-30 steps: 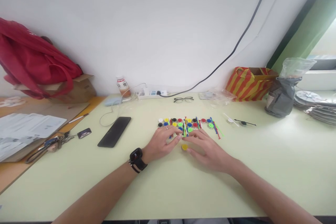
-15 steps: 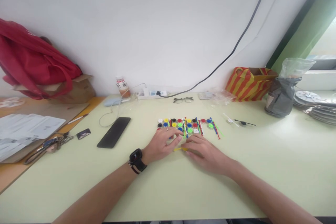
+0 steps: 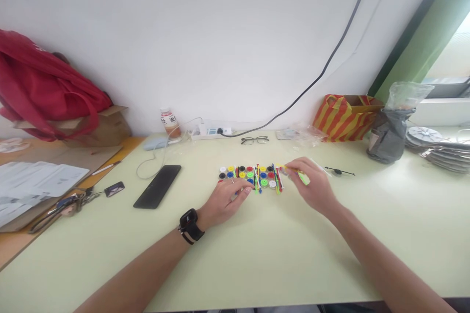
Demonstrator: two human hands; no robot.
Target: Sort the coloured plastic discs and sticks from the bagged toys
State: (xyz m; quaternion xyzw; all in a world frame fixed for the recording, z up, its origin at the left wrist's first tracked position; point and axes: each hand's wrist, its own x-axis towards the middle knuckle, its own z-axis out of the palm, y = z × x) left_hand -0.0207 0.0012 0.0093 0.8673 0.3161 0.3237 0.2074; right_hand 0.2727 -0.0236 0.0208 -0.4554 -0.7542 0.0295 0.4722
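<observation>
My right hand (image 3: 314, 183) is raised over the right end of rows of small coloured discs (image 3: 263, 169). Its fingers pinch a thin yellow plastic stick (image 3: 282, 166). Something yellow-green shows under the palm; I cannot tell whether it is held. Left of the middle, my left hand (image 3: 225, 200) lies on the table with fingers loosely stretched and thumb apart, holding nothing visible. It covers some discs, and its fingertips are beside a bundle of coloured sticks (image 3: 257, 178). Another bundle of sticks (image 3: 278, 180) lies to the right. A black stick with a disc (image 3: 340, 171) lies farther right.
A black phone (image 3: 157, 187) lies to the left. Glasses (image 3: 254, 140), a power strip (image 3: 211, 132) and a bottle (image 3: 170, 123) are along the wall. A striped bag (image 3: 343, 117), a grey bag (image 3: 389, 137) and stacked discs (image 3: 446, 154) stand at the right.
My right hand has moved up and right, away from my left hand, carrying the yellow stick from the near side of the discs. My left hand has barely moved.
</observation>
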